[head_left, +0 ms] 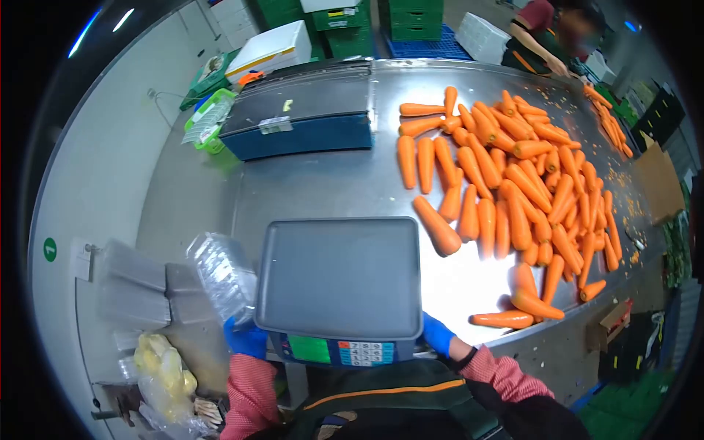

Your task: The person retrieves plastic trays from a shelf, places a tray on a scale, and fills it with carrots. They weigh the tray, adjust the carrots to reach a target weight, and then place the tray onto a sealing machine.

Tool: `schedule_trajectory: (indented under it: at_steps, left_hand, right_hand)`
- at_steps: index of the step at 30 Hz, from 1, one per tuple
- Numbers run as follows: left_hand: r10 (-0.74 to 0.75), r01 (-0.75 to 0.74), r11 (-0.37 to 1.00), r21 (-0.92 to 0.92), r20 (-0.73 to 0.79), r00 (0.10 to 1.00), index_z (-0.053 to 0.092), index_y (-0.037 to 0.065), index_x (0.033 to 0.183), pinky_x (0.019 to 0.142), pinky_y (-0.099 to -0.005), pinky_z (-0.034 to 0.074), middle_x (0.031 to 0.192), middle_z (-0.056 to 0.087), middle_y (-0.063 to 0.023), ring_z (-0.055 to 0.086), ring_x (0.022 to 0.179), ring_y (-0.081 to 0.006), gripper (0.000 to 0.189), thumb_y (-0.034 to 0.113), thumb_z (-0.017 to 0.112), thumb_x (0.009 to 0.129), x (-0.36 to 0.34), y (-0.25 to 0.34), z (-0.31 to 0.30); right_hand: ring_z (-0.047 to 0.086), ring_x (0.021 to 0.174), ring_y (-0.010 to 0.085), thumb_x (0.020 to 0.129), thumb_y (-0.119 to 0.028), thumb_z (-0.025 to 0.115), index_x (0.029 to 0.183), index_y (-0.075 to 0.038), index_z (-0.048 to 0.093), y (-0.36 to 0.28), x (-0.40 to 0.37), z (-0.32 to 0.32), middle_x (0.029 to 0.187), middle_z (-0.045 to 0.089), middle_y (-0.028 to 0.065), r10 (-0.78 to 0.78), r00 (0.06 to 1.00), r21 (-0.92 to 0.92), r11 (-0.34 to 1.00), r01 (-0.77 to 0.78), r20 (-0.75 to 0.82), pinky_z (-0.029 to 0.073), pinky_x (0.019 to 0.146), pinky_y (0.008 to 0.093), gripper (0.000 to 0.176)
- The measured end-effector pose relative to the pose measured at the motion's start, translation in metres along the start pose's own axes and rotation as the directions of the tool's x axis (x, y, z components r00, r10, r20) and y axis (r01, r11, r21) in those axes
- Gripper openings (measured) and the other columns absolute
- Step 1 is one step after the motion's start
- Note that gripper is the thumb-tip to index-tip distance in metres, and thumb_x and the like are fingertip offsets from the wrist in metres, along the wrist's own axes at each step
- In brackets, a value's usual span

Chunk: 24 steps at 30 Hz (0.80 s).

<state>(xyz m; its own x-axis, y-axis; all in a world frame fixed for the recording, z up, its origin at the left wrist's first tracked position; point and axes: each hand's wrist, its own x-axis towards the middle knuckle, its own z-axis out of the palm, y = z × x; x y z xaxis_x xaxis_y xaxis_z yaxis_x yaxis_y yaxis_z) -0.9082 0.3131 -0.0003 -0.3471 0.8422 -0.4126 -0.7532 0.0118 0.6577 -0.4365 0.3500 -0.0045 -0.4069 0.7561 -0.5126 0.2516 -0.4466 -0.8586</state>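
A weighing scale with a dark grey platter stands in front of me, its green display and keypad facing my body. My left hand, in a blue glove, is closed at the scale's front left corner. My gloved right hand is closed against its front right side, with the fingertips partly hidden by the scale. A stack of clear plastic trays lies tilted just left of the platter, close above my left hand. The platter carries nothing. To its right, a large heap of orange carrots covers the steel table.
A dark blue-sided box sits at the table's back left. More clear trays and a yellowish plastic bag lie at left. Across the table, a person bends near more carrots. Green crates stand behind.
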Motion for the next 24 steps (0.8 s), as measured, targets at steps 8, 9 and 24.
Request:
schedule_trajectory:
  at_steps: [8,9,24]
  left_hand:
    - [0.142,-0.238,0.795,0.559,0.209,0.967,0.057,0.000,0.120,0.085,-0.0391,0.052,0.111,0.064,-0.0159,0.064,0.099,-0.0273,0.042,0.024,0.033,0.095,0.050,-0.034,0.060]
    - [0.081,-0.131,0.927,0.352,0.153,0.985,0.055,-0.001,0.123,0.090,-0.0415,0.050,0.116,0.061,-0.0186,0.061,0.104,-0.0297,0.047,0.029,0.033,0.093,0.059,-0.038,0.070]
    - [-0.402,0.446,0.773,0.451,-0.196,0.894,0.049,0.015,0.130,0.081,-0.0483,0.052,0.121,0.060,-0.0108,0.062,0.104,-0.0309,0.057,0.037,0.060,0.079,0.042,0.070,-0.017]
  right_hand:
    - [0.061,0.104,0.0367,0.092,-0.025,0.052,0.117,-0.002,0.058,0.028,0.046,-0.022,0.110,0.063,0.0234,-0.171,0.958,-0.377,0.923,0.074,-0.231,0.047,0.090,0.0384,0.035]
    - [0.061,0.103,0.0346,0.092,-0.025,0.052,0.117,-0.002,0.058,0.045,0.068,-0.032,0.109,0.064,0.0222,-0.168,0.944,-0.309,0.948,0.075,-0.285,0.047,0.090,0.0377,0.035]
    - [0.058,0.056,0.0136,0.099,-0.039,0.048,0.103,-0.001,0.063,-0.023,0.030,-0.045,0.065,0.060,0.0067,0.088,0.880,0.181,0.983,-0.002,-0.468,0.046,0.052,0.0250,0.041]
